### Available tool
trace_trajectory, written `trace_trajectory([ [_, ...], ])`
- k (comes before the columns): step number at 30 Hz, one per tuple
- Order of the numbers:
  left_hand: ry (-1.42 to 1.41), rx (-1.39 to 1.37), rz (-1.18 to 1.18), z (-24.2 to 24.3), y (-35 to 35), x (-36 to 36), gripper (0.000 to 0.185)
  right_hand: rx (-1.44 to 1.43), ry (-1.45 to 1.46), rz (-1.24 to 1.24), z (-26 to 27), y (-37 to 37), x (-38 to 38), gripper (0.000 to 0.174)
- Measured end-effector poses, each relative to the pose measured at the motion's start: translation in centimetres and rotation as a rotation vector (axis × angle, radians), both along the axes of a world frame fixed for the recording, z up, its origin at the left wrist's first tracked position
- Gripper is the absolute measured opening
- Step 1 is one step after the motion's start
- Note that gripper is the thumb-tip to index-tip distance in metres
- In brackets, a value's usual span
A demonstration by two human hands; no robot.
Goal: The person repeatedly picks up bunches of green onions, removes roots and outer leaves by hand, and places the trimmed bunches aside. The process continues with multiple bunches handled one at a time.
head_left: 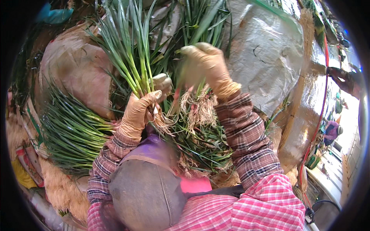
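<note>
My left hand (138, 111), in a tan rubber glove, grips a bunch of green onions (136, 63) near the white root ends. Their leaves fan upward, and pale roots hang below the fist. My right hand (209, 68), gloved alike, is curled and blurred over a pile of green onions to the right. Whether anything is between its fingers cannot be made out. Just under it lie tangled root ends (199, 106) with reddish bases. Stripped leaves and trimmings (202, 144) are heaped below them. More long leaves (202, 23) reach up past the right hand.
A large sheaf of green onions (78, 132) lies at the left, roots toward my left wrist. Behind it is a worn pale sack (76, 69). Clear plastic sheeting (263, 55) spreads at the right. A red cord (319, 115) runs beyond it, near another person's hand (341, 78).
</note>
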State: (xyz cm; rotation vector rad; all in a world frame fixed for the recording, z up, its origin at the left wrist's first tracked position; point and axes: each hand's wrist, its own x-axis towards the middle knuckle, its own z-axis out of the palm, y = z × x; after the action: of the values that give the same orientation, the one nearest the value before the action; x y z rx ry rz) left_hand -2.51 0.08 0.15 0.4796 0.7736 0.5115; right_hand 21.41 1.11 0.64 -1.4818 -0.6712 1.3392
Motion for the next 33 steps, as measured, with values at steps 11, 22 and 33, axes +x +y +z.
trace_trajectory([
  [11,-0.196,-0.195,0.004,-0.9,-0.3,-1.2,0.064,-0.689,-1.039,0.318,-6.9,-3.5,6.9,0.052],
  [22,-0.078,-0.185,-0.155,-0.8,-1.4,1.5,0.031,-0.178,-0.235,-0.046,0.7,-3.8,1.0,0.021],
  [33,-0.189,-0.404,-0.218,-0.3,-1.0,1.6,0.027,0.206,-0.529,-0.104,-4.5,-1.8,-0.9,0.025],
])
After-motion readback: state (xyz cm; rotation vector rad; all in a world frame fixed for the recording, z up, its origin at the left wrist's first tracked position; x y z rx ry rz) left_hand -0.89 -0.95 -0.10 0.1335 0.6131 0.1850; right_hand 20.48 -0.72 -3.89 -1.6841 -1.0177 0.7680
